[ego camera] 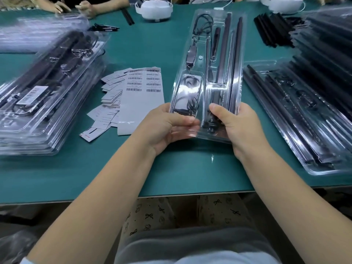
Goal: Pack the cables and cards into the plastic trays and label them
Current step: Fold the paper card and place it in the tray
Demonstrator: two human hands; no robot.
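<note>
A long clear plastic tray (pixel 237 60) lies lengthwise in front of me, its near end lifted off the green table. Inside it are black cables (pixel 192 54) on the left and long dark strips (pixel 224 46) on the right. My left hand (pixel 165 126) grips the tray's near left corner, thumb on top. My right hand (pixel 238 126) holds the near right corner, thumb pressing on the cable end. A barcode label sheet (pixel 142 92) lies left of the tray, beside loose white cards (pixel 108 103).
A stack of packed trays (pixel 42 88) sits at the left, one with a label on it. More trays with dark strips (pixel 304 111) pile up at the right. Another person's hands (pixel 83 6) work at the far edge. White tape rolls (pixel 154 8) stand at the back.
</note>
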